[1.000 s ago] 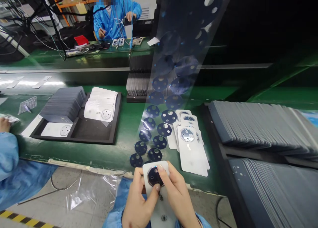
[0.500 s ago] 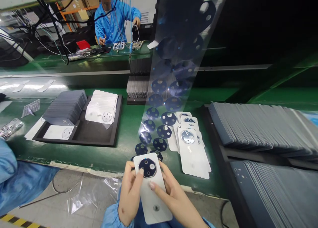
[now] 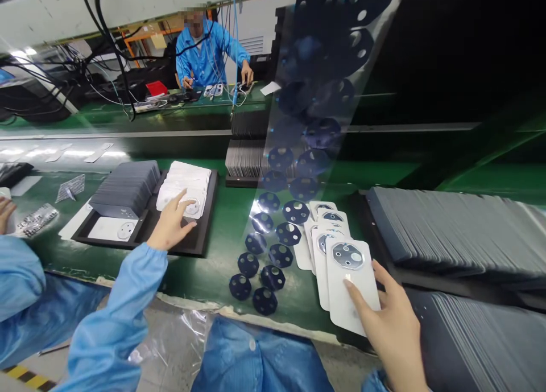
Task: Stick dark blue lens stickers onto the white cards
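My right hand (image 3: 394, 324) holds a white phone back cover (image 3: 350, 287) by its lower right edge and lays it on top of a fanned pile of white covers (image 3: 318, 241) on the green bench. My left hand (image 3: 171, 224), fingers spread, reaches into the black tray (image 3: 200, 241) and touches the top of the stack of white covers (image 3: 185, 187) there. A clear film strip (image 3: 281, 210) carrying several dark octagonal lens stickers with holes runs from the bench edge up and away between my hands.
A grey stack (image 3: 125, 190) and a single white cover (image 3: 113, 230) share the black tray. Long rows of dark covers (image 3: 460, 232) fill trays at the right. A co-worker's blue sleeve (image 3: 19, 272) is at the left. Another person (image 3: 209, 53) works at the far bench.
Both hands held one white cover near my lap, pressing on its dark lens sticker. Now my right hand has carried it to the pile, and my left hand has reached out to the tray.
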### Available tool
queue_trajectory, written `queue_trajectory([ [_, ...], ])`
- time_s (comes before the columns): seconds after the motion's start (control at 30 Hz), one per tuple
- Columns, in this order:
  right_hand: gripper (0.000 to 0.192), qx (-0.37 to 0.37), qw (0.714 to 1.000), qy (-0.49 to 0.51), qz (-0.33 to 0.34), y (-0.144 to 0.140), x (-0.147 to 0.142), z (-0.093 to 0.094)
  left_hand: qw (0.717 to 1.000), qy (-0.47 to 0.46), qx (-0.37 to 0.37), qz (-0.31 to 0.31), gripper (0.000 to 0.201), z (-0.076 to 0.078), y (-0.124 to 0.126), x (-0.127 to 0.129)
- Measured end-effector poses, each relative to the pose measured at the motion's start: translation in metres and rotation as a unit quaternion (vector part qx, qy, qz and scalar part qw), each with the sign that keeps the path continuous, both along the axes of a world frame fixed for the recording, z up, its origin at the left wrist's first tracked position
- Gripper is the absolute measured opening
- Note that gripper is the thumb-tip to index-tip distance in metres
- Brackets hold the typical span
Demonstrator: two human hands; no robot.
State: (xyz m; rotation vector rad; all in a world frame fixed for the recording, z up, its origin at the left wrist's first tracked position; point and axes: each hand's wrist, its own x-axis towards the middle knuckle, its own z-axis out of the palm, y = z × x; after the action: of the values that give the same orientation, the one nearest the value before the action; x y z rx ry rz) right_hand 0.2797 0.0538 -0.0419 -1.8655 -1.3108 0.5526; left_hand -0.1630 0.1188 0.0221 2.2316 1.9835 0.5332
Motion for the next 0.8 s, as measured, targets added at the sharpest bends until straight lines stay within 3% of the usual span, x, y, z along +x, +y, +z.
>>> queue_trajectory([
  [0.1,0.077,0.066,0.990,-0.124,0.015,0.005,-0.008,0.002,0.997,0.068,-0.041,-0.003,0.071,-0.008,0.033,-0.033],
  [0.17,0.067,0.132,0.980,-0.145,0.021,0.001,-0.022,0.011,0.996,0.072,-0.053,0.008,0.080,-0.013,0.046,-0.046],
  [0.23,0.058,0.190,0.971,-0.133,0.051,-0.008,-0.038,0.021,0.996,0.064,-0.055,0.014,0.078,-0.016,0.053,-0.052],
  [0.3,0.061,0.220,0.957,-0.132,0.132,-0.018,-0.055,0.025,0.997,0.052,-0.053,0.013,0.069,-0.018,0.056,-0.053],
  [0.47,0.074,0.203,0.876,-0.203,0.387,-0.034,-0.085,0.008,0.999,0.005,-0.018,0.026,0.059,-0.014,0.056,-0.044],
  [0.53,0.079,0.180,0.863,-0.205,0.426,-0.035,-0.091,-0.001,0.998,-0.020,0.008,0.054,0.045,-0.008,0.050,-0.038],
  [0.63,0.083,0.140,0.880,-0.144,0.432,-0.036,-0.093,-0.008,0.990,-0.061,0.060,0.110,0.029,0.005,0.027,-0.023],
  [0.7,0.079,0.116,0.889,-0.085,0.435,-0.039,-0.093,-0.010,0.971,-0.155,0.101,0.154,0.031,0.015,0.003,-0.005],
  [0.77,0.073,0.107,0.890,-0.039,0.441,-0.041,-0.093,-0.011,0.907,-0.365,0.089,0.190,0.038,0.023,-0.025,0.016],
  [0.8,0.070,0.109,0.890,-0.024,0.443,-0.042,-0.094,-0.011,0.870,-0.453,0.034,0.193,0.041,0.025,-0.039,0.028],
])
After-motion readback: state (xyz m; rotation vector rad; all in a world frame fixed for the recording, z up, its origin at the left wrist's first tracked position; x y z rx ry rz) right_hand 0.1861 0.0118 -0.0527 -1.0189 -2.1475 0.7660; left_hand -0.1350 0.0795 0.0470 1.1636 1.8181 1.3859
